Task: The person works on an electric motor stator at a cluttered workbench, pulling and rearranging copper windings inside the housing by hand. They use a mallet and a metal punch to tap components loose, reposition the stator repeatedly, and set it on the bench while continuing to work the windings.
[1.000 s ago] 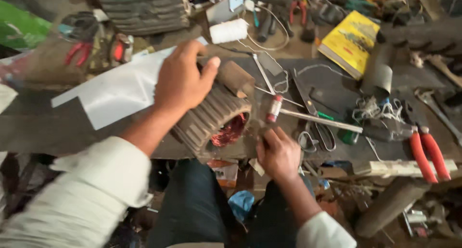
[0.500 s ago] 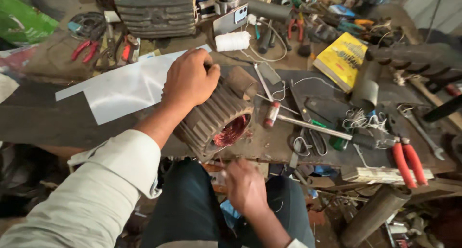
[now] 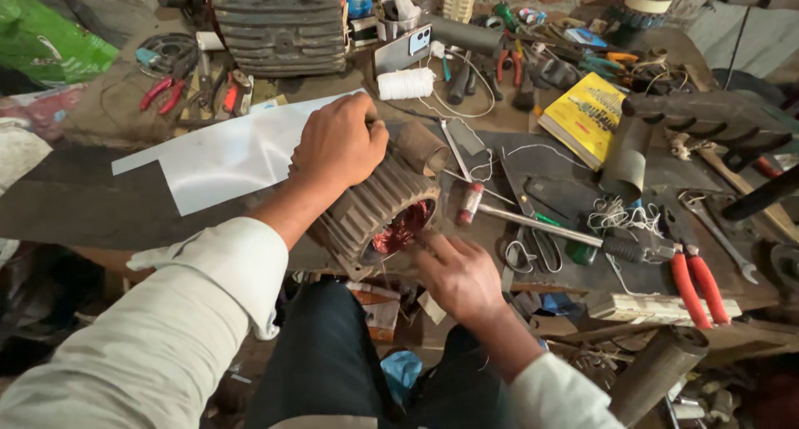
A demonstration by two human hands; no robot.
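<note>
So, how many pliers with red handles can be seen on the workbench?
3: one pair at the right front edge, one far left beside the wire reel, one at the back. Clutter may hide more.

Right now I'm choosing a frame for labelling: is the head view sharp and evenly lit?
Head view: mostly sharp around the left hand and the ribbed motor housing; the right hand is slightly soft; the white sheet is bright, near glare; the area below the bench edge is dark; the edges show wide-angle bending.
</note>
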